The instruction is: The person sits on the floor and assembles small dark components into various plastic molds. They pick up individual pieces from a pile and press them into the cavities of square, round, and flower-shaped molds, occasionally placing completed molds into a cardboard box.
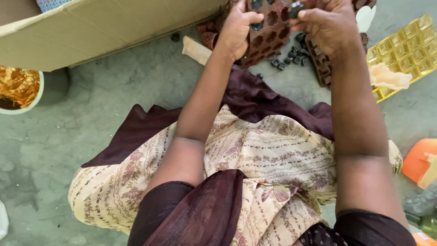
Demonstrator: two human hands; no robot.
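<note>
Above the floor [114,95], at the top of the view, a brown mould [268,34] is held by both hands. The left hand [236,29] is clamped on its left edge; the right hand [325,25] is pinching its right edge. Dark pieces [291,59] are scattered beneath, beside a yellow tray [409,41].

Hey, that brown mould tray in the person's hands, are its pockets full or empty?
Mostly empty: the brown mould tray, held by the left hand and right hand, shows hollow pockets; a few look dark-filled. Dark pieces lie below.
</note>
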